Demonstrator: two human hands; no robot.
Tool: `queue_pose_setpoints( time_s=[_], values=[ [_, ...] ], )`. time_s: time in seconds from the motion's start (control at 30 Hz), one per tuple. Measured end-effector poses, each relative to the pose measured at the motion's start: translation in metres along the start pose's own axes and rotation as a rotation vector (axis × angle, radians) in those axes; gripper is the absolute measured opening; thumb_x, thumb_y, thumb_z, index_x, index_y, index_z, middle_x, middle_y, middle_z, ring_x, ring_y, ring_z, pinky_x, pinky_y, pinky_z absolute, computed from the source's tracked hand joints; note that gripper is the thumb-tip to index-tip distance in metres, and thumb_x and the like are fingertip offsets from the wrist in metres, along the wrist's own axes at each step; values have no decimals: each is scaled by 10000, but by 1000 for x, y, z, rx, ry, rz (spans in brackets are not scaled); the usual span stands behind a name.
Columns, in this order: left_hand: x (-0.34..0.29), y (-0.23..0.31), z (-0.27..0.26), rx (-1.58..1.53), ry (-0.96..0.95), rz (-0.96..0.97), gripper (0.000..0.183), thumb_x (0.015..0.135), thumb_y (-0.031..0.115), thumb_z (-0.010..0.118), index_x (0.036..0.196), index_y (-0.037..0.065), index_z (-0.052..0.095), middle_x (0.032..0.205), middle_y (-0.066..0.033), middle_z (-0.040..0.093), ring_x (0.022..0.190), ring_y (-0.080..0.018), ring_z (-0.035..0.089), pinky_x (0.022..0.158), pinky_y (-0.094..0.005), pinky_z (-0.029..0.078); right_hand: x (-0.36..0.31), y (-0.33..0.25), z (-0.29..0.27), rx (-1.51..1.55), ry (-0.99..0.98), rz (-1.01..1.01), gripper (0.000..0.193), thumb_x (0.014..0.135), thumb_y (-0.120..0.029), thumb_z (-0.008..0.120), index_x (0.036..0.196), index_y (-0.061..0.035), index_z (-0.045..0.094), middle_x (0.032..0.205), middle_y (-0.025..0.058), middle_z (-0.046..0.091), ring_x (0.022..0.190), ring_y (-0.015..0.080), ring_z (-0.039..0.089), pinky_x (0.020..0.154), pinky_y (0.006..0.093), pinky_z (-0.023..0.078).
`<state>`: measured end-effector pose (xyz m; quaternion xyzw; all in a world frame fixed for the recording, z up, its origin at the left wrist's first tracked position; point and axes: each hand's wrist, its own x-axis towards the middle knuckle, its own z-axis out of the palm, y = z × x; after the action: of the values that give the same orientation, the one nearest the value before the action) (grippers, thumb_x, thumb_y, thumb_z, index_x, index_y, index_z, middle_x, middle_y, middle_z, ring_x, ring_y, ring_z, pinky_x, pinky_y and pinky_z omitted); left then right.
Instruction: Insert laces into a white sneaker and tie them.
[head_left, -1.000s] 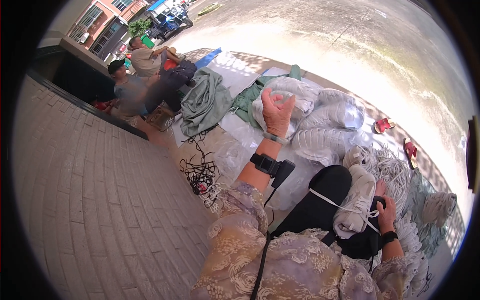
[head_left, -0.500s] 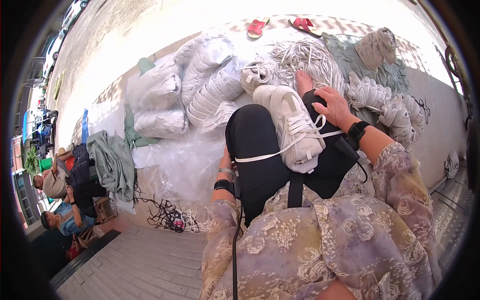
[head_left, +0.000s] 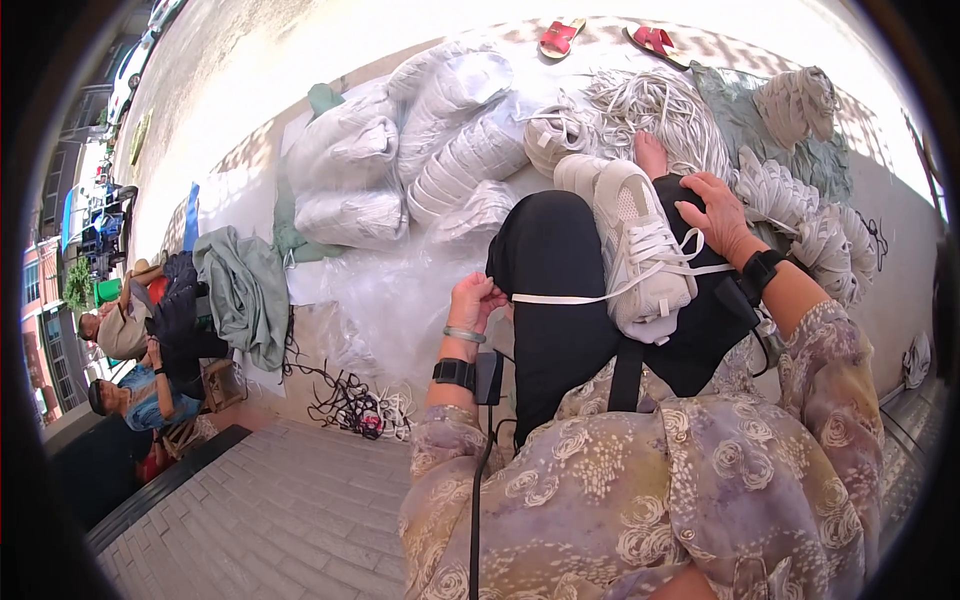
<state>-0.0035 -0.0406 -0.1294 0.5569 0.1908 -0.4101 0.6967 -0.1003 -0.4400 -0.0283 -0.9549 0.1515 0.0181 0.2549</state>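
Note:
A white sneaker (head_left: 647, 255) lies across my lap between my thighs, toe away from me hidden against other pale shoes, its lace partly threaded. One end of the white shoelace (head_left: 560, 299) runs straight over my left thigh to my left hand (head_left: 474, 302), whose thumb and fingertips are pinched together at it. My right hand (head_left: 718, 215) rests on my right knee with its fingers apart and nothing in them. Another stretch of lace leads from the sneaker toward my right wrist. Black trousers (head_left: 545, 245) cover both thighs.
Plastic-wrapped stacks of white shoes (head_left: 465, 165) lie ahead to the left. Bundled laces (head_left: 665, 110) spread beyond my bare foot (head_left: 650, 155). More shoe bundles (head_left: 775, 190) are at right. Red sandals (head_left: 562, 38) stand farther off. Two people (head_left: 150, 385) sit at far left.
My left hand has come up beside my left knee, its pinched fingers now showing at the lace end. My right hand stays on the knee. The whole view has shifted somewhat.

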Motion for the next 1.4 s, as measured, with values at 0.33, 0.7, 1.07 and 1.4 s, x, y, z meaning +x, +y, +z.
queue_pose_setpoints(
  time_s=[0.33, 0.7, 1.07, 1.4],
  values=[
    [31, -33, -21, -26, 197, -292, 211, 804, 326, 564, 924, 154, 585, 902, -29, 572, 806, -170, 559, 692, -359, 443, 0, -11, 0, 7, 19, -8, 419, 729, -338, 559, 1010, -27, 561, 1045, 144, 537, 996, 314, 509, 877, 351, 393],
    [6, 2, 9, -51, 179, -190, 249, 831, 301, 547, 941, 84, 597, 814, -18, 619, 755, -154, 586, 700, -286, 463, 2, -9, -3, 22, 8, -14, 389, 728, -316, 576, 999, -36, 569, 1035, 113, 550, 997, 305, 510, 862, 350, 405],
    [2, -3, 24, -71, 308, 92, 214, 814, 238, 591, 959, 115, 493, 821, 5, 525, 805, -136, 523, 739, -338, 414, -3, 2, 2, 3, 78, -69, 417, 740, -362, 569, 1014, -48, 583, 1042, 116, 559, 993, 299, 517, 859, 351, 408],
    [-24, -2, 33, -260, -66, -120, 390, 881, 337, 440, 1107, 33, 528, 1023, -94, 594, 882, -186, 572, 768, -312, 458, 0, 5, 8, -14, 132, -59, 367, 731, -379, 536, 968, -104, 590, 979, 112, 572, 959, 298, 529, 827, 366, 430]
  ],
)
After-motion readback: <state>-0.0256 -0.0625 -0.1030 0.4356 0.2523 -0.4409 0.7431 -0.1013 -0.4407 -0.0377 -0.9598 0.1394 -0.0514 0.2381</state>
